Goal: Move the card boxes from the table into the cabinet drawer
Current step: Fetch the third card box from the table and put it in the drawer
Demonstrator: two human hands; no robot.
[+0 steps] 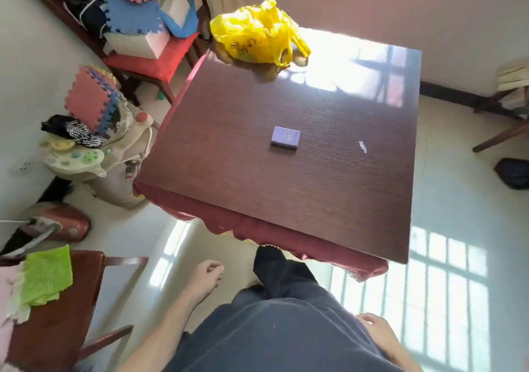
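Note:
One purple card box (285,138) lies flat near the middle of the dark wooden table (229,171). My left hand (204,275) hangs low beside my body, well short of the table's front edge, fingers loosely curled with nothing in them. My right hand (378,328) hangs at my right side, also holding nothing, fingers partly hidden. No cabinet or drawer is in view.
A yellow plastic bag (257,33) sits at the table's far left corner, a small white scrap (363,146) to the right of the box. Chairs with foam mats (137,13), a baby walker (94,154) and a chair with a green cloth (47,274) crowd the left.

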